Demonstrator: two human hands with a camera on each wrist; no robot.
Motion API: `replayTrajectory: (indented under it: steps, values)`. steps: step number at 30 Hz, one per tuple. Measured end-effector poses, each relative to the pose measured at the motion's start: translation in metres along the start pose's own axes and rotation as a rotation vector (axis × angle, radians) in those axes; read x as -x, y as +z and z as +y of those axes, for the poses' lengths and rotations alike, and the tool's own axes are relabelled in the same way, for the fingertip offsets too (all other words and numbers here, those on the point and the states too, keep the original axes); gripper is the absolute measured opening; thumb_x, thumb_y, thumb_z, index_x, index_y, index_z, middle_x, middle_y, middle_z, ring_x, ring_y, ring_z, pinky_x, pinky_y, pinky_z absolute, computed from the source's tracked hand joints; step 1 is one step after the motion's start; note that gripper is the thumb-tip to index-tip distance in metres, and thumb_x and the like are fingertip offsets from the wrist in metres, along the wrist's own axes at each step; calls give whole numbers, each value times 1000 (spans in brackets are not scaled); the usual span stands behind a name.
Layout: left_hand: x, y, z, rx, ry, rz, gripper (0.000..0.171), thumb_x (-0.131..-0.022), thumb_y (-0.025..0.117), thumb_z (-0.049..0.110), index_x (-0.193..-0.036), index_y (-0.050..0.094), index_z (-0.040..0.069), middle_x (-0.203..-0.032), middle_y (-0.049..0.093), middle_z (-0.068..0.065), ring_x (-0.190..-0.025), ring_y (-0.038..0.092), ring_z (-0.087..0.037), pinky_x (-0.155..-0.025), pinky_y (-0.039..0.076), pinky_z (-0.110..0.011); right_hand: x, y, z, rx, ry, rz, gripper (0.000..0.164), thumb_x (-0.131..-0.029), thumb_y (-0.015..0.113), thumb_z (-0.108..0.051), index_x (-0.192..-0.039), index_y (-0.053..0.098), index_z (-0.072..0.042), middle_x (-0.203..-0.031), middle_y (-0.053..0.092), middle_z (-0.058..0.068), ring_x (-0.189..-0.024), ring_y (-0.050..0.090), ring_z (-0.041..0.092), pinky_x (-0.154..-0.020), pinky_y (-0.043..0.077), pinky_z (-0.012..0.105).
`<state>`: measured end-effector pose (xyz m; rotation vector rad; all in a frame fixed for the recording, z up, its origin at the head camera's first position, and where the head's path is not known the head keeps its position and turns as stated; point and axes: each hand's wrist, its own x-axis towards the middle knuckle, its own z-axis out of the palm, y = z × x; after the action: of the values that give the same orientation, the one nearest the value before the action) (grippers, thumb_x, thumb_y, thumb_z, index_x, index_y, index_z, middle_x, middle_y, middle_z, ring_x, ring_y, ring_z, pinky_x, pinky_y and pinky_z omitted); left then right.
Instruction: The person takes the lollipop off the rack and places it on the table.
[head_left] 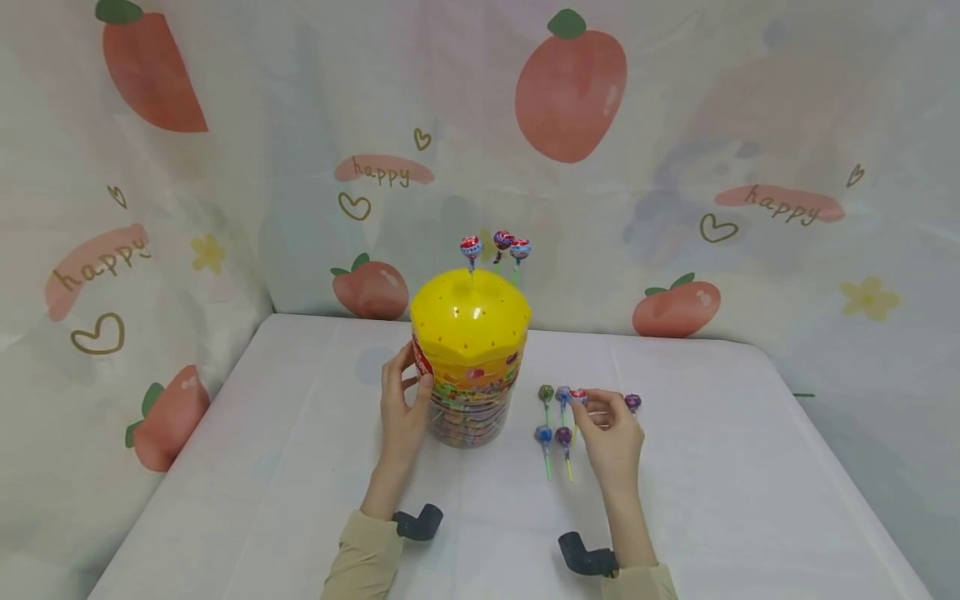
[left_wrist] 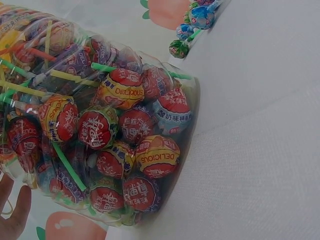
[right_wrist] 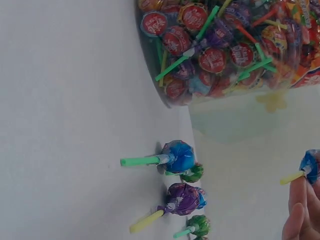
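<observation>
A clear jar (head_left: 468, 417) with a yellow lid (head_left: 471, 312) stands upright, filled with wrapped lollipops (left_wrist: 120, 89). Small holes dot the lid, and three lollipops (head_left: 471, 247) stick up from it, toward its back. My left hand (head_left: 401, 408) holds the jar's left side, thumb toward the front. Right of the jar, my right hand (head_left: 611, 429) pinches a red-and-blue wrapped lollipop (head_left: 577, 397) with a yellow stick, in the right wrist view just above the fingertips. Beside this hand lie a green lollipop (head_left: 546, 392), blue ones (head_left: 543, 433) and a purple one (head_left: 564, 436).
Another purple lollipop (head_left: 633, 402) lies right of my right hand, partly hidden by it. A white cloth covers the table (head_left: 285, 467). Behind it hangs a backdrop (head_left: 465, 100) printed with fruit and hearts. Dark wrist mounts (head_left: 420, 522) sit at both sleeves.
</observation>
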<state>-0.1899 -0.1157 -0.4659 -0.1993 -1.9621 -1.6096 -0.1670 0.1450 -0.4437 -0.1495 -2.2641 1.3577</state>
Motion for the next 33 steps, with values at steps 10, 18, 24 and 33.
replayTrajectory:
  steps: [10,18,24,33]
  values:
    - [-1,1,2,17,-38,-1,58,-92,57,3,-146,37,8,-136,43,-20,-127,43,-32,-99,42,-59,0,-1,20,74,40,-41,25,-85,72,-14,-105,67,0,-89,68,18,-65,51,-3,-57,44,14]
    - [1,-4,36,-2,-51,-24,53,-94,55,7,-144,37,0,-135,44,-23,-126,43,-35,-100,42,-60,1,0,38,127,135,-71,27,-85,71,-19,-106,67,-3,-90,68,16,-66,52,0,-59,43,15]
    - [0,-5,40,7,-49,-24,53,-93,55,4,-143,37,0,-134,44,-24,-125,43,-36,-100,42,-60,2,-1,50,126,189,-95,27,-86,71,-22,-105,66,-4,-90,67,14,-69,52,4,-58,43,17]
    - [-1,-5,40,6,-45,-14,53,-93,55,2,-143,38,-1,-133,44,-26,-125,43,-37,-99,42,-61,0,-7,56,136,285,-193,31,-84,72,-23,-107,64,-4,-93,66,12,-63,56,3,-53,47,19]
